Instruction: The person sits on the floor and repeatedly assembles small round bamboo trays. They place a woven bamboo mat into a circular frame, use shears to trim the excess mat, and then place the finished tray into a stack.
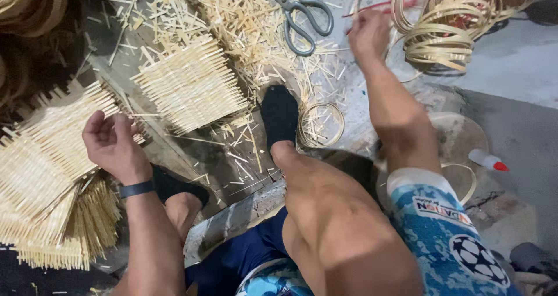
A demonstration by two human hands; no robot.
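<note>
My left hand (110, 142) hovers with curled fingers over a stack of woven bamboo mats (43, 168) at the left, holding nothing; a dark band circles its wrist. My right hand (367, 33) reaches far forward, fingers bent down near a coil of flat bamboo strips (442, 37) and a thin red strip (386, 5); whether it pinches a strip I cannot tell. A single woven mat (192, 87) lies on a wooden plank ahead. Grey scissors (299, 17) lie shut among the splinters beside the right hand.
My legs fill the foreground, one foot in a black sock (279, 116) next to a small bamboo ring (321, 124). A white glue bottle with a red cap (487, 160) lies at right. Bamboo offcuts (244, 23) litter the floor. More coils (29, 5) sit top left.
</note>
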